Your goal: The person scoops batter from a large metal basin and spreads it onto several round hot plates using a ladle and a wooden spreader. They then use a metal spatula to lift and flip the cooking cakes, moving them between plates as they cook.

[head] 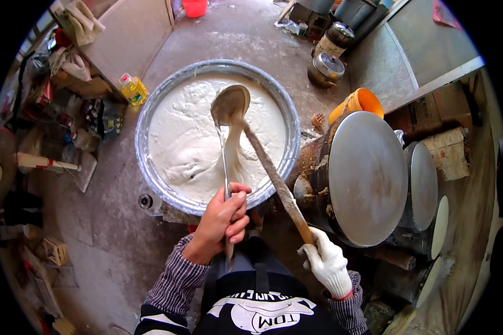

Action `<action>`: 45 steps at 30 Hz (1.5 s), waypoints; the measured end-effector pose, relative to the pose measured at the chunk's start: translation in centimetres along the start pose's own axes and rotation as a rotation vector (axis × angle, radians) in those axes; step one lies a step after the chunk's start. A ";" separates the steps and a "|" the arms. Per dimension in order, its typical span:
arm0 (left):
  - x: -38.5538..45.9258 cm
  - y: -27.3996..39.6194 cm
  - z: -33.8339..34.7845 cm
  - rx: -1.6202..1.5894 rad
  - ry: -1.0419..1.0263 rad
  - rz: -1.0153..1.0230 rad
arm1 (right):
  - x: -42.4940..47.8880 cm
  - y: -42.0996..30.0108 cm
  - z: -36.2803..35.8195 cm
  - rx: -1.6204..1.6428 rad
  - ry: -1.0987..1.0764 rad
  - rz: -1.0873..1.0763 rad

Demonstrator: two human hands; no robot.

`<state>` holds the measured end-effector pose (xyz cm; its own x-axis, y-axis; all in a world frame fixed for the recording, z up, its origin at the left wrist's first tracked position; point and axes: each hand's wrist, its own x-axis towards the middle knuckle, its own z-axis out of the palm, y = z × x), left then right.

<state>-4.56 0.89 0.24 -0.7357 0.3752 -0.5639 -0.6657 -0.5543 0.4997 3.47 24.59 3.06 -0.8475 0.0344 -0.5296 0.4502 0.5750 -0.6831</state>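
Note:
A large round metal basin (140, 140) holds thick white batter (180, 121). My left hand (222, 220), bare, grips a slim metal utensil (225, 167) over the near rim. The utensil's far end meets the edge of a ladle (230, 102) coated in batter. From the ladle's bowl a stretchy strand of batter (233, 153) hangs down into the basin. My right hand (327, 261), in a white knit glove, is closed around the ladle's long handle (276, 180), which is crusted along most of its length.
Right of the basin stands a drum-shaped stove with a round metal griddle plate (369, 178); several similar plates line up behind it. An orange bucket (362, 104) and lidded pot (328, 67) are beyond. Left are an oil bottle (134, 89), a jar (149, 203) and cluttered shelves (73, 109).

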 end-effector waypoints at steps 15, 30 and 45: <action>9.6 -3.8 -4.7 0.000 0.085 -0.280 | 5.9 0.6 3.3 -0.072 -0.094 0.076; 13.7 -3.9 -13.0 0.933 0.391 0.035 | 5.9 1.8 2.7 -0.583 0.244 -0.115; 5.0 1.4 -3.0 -0.026 -0.106 -0.189 | 4.7 -1.9 1.2 -0.042 0.093 -0.060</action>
<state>-8.79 -0.23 -3.82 -0.6082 0.5496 -0.5727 -0.7904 -0.4854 0.3737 -1.04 22.67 1.32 -0.8960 0.0731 -0.4381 0.3871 0.6121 -0.6895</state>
